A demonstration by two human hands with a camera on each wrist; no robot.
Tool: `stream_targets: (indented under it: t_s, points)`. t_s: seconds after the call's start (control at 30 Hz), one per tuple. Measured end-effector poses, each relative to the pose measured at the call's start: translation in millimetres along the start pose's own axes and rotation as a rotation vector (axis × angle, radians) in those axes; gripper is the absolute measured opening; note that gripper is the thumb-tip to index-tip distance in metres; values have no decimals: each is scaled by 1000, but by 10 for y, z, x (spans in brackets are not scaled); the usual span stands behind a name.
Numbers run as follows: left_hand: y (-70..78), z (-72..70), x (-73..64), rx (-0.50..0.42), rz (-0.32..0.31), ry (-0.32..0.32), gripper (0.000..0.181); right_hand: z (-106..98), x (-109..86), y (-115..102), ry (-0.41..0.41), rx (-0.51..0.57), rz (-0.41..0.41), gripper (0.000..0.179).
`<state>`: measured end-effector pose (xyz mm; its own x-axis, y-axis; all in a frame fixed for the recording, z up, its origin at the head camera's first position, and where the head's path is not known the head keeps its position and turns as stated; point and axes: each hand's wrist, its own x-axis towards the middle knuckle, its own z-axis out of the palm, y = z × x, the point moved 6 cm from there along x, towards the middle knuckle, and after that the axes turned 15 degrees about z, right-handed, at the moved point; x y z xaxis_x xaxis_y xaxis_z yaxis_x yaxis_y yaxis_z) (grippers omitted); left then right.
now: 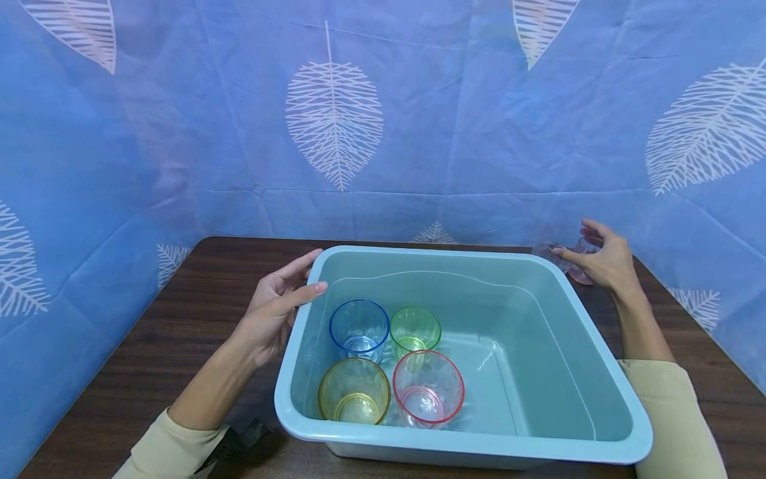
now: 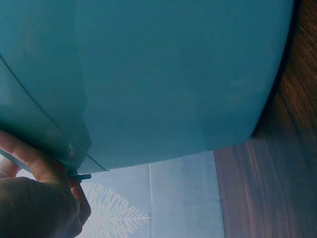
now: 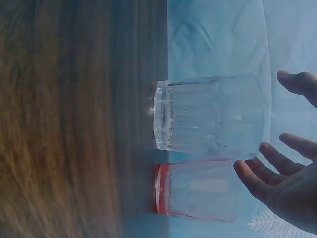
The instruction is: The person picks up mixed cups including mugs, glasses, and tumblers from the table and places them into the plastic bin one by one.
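My left hand (image 1: 272,313) grips the left rim of a light blue plastic tub (image 1: 463,447), thumb over the edge and fingers curled beneath the lip. In the left wrist view, the fingers (image 2: 37,163) bend against the tub's outer wall (image 2: 173,74). Past the tub's far right corner, my right hand (image 1: 607,259) reaches toward a clear glass (image 3: 213,116) and a red-tinted glass (image 3: 200,191). Both glasses stand side by side on the table. Its thumb and fingers are spread apart near the clear glass's rim, with fingertips right beside it.
Inside the tub's left half stand a blue glass (image 1: 359,327), a green glass (image 1: 415,327), a yellow glass (image 1: 354,391) and a pink-rimmed glass (image 1: 428,388). The dark wooden table (image 1: 197,319) ends at a blue leaf-patterned cloth (image 1: 419,133) behind.
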<state>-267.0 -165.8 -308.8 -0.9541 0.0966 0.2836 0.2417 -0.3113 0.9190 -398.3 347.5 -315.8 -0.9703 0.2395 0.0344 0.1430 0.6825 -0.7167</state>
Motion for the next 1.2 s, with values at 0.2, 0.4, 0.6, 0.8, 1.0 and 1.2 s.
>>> stream_targets:
  t_s: [0.2, 0.4, 0.6, 0.8, 1.0, 1.2]
  points:
    - [0, -4, 6, 3, 4, -6, 65, 30, 38, 47, -10, -4, 27, 92]
    - [4, -5, 8, 6, 3, -2, 64, 65, 53, 77, 0, -16, 20, 91]
    - [7, -6, 13, 11, 4, -5, 64, 79, 65, 97, 12, -6, 18, 92]
    - [-1, -17, 13, 8, 4, -4, 65, 94, 83, 127, 48, 8, 38, 91]
    - [-1, -19, 12, 0, 0, -5, 65, 87, 67, 133, 103, 43, 55, 86]
    - [2, -17, 16, 0, 0, -2, 65, 71, 64, 125, 155, 24, 68, 85]
